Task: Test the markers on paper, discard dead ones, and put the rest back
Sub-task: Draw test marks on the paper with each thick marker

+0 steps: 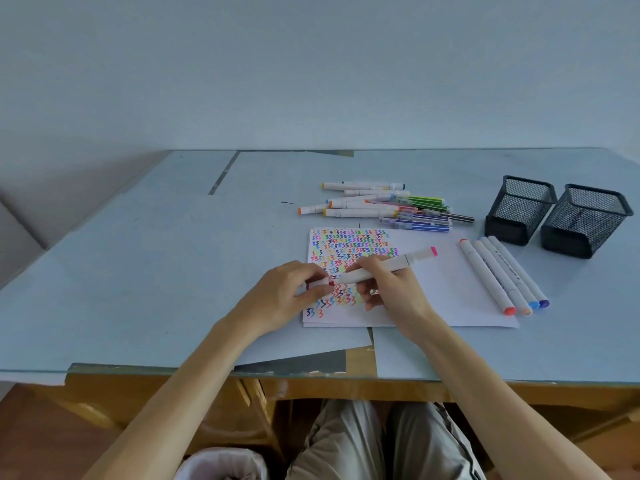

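1. Plain pale wall behind, and a pale blue counter (138,271) with a sheet of paper (433,292) on it, its left part covered in coloured squiggles.
2. The marker (381,268) being tested sits over the paper, held across both hands, pink end pointing up and right.
3. The right hand (391,289) has its fingers wrapped round the barrel; the left hand (291,292) pinches the cap (317,285) at the near end, right at the reddish tip. Whether the cap's coming off or going on, can't tell.
4. Handling-wise it looks light, stiff plastic, probably a bit slick, so gripping mid-barrel and pulling the cap straight seems smart.
5. Untested pile of markers (381,206) lies beyond the paper, four markers (502,275) lined up on the right, two mesh holders (554,216) past those, and a bin (221,462) under the counter.
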